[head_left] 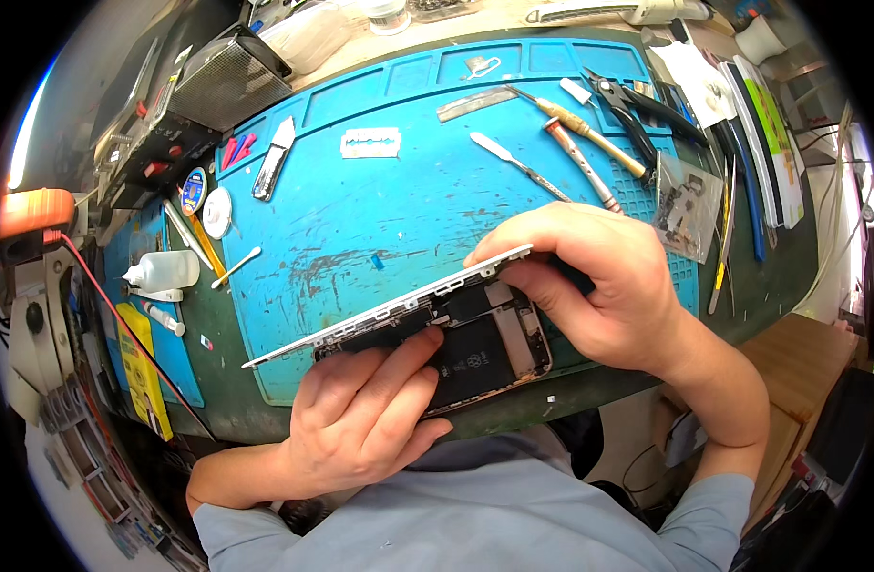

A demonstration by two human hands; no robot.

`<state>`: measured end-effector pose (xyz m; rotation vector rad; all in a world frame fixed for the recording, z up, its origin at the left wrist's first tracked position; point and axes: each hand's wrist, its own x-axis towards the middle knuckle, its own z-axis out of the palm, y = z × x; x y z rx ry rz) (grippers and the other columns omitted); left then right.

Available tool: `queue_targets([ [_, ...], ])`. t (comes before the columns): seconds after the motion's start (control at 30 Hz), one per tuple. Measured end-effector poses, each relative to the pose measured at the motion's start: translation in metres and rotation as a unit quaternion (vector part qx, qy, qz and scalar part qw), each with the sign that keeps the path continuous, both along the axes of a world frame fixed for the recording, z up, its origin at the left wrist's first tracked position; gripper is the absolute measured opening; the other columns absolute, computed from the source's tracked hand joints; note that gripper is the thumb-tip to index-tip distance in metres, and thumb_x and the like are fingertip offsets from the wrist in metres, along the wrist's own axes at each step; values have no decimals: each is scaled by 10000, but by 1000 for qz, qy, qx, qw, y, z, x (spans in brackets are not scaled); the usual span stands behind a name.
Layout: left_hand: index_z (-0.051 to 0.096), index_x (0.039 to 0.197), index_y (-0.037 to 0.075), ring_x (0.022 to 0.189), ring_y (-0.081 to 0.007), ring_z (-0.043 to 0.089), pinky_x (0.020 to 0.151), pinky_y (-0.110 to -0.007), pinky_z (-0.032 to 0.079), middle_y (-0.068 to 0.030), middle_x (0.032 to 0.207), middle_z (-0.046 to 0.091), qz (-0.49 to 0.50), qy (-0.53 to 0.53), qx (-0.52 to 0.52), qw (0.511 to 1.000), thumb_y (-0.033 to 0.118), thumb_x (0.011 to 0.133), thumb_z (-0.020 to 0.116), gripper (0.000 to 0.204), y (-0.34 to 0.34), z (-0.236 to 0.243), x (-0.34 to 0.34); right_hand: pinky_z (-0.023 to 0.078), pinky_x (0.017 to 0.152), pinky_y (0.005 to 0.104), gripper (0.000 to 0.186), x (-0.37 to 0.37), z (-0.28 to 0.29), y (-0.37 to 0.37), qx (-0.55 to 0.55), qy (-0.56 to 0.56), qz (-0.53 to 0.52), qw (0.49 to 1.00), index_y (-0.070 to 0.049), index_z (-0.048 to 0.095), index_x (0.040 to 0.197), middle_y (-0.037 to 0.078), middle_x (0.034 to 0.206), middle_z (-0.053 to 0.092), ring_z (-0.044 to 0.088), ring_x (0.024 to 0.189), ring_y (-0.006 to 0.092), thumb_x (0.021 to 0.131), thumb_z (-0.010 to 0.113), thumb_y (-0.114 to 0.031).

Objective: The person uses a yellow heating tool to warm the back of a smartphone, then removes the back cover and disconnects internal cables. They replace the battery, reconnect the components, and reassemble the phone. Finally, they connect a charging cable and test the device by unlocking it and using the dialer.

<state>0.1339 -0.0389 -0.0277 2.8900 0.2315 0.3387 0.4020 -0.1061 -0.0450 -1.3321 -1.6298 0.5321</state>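
An opened smartphone lies over the near edge of the blue mat, its screen tilted up from the body. My right hand (599,286) is closed on the right end of the white-edged phone screen (389,307), thumb below and fingers on top. The phone body (475,360) shows a black battery and metal parts inside. My left hand (370,405) holds the body's left part, its fingers reaching in under the screen and one fingertip touching near the top of the battery. The left fingers cover that side of the body.
The blue mat (332,210) carries a blade (371,143), a metal spudger (518,164), screwdrivers (589,133) and black cutters (637,110). At left stand a dropper bottle (160,272) and a cotton swab (236,267); tweezers (721,248) and a parts bag (687,205) lie right.
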Motion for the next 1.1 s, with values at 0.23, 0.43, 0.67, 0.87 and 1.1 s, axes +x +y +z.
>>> queue_targets([
  [0.23,659,1122,43,994,-215,571,809,-330,483,-101,1240,717,32,-27,44,998,381,958,646,376,-1,-5,6,575,730,340,213,0,-2,1,-4,-9,1,1000,-22,728,1015,98,946,760,732,827,270,826,720,78],
  [0.43,647,1154,-2,1001,-222,586,801,-333,514,-108,1227,719,46,-8,69,997,373,958,649,423,-6,-2,10,575,718,342,214,0,-3,-1,-9,-11,-8,1000,-14,720,1017,106,952,755,723,809,277,825,715,80],
  [0.67,653,1210,-44,991,-252,599,803,-356,545,-166,1216,711,33,-87,-35,995,253,891,717,440,4,-12,2,573,712,332,190,-1,-3,0,0,-11,-10,1000,-6,710,1021,113,954,749,724,806,275,847,709,71],
  [0.87,727,1208,-15,956,-263,587,825,-380,517,-129,1136,640,63,-42,40,996,321,884,705,467,-2,-6,5,575,717,329,189,-1,-2,0,8,-11,-11,1000,1,706,1023,124,954,746,726,803,269,848,712,74],
  [1.1,741,1203,0,949,-260,581,817,-382,510,-110,1151,603,56,-42,58,996,333,866,686,477,0,-9,6,573,712,324,197,0,-2,0,8,-20,-13,1000,5,706,1024,128,945,742,724,796,270,841,719,77],
])
